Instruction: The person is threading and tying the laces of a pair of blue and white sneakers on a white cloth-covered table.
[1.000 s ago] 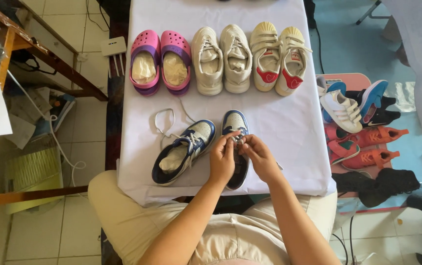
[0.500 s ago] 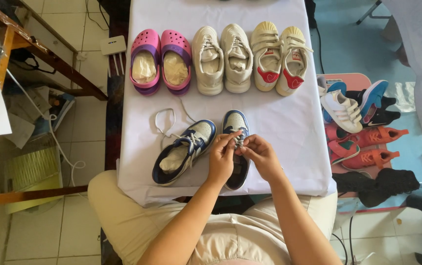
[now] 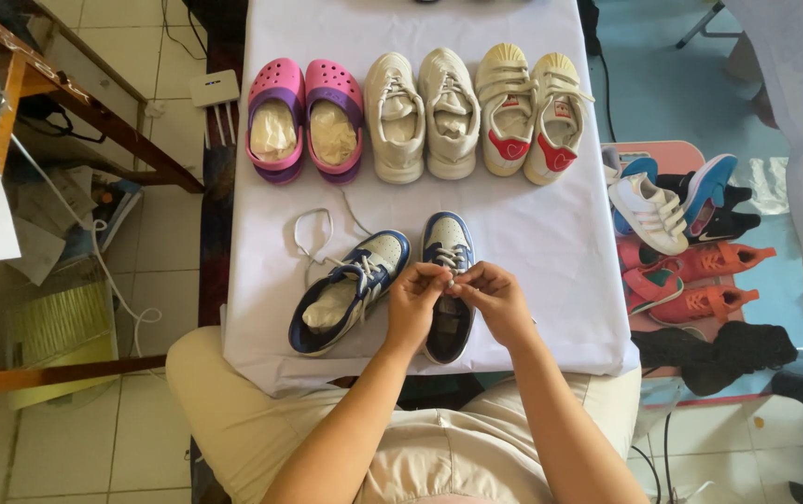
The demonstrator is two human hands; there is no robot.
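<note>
A blue and white sneaker (image 3: pixel 447 247) stands near the front edge of the white-covered table (image 3: pixel 551 243). Both hands meet over its middle. My left hand (image 3: pixel 416 301) pinches its white lace, and my right hand (image 3: pixel 493 297) pinches the lace from the other side. The shoe's heel shows below my hands. Its mate (image 3: pixel 348 290) lies tilted to the left, with a loose white lace (image 3: pixel 313 233) trailing out behind it.
Along the table's far side stand pink clogs (image 3: pixel 306 119), cream sneakers (image 3: pixel 423 114) and white sneakers with red heart tabs (image 3: pixel 532 112). On the floor to the right lies a heap of several shoes (image 3: pixel 677 233). A wooden table (image 3: pixel 37 112) stands to the left.
My hands have shifted only slightly over the right sneaker, the fingers working the lace. Nothing else has moved.
</note>
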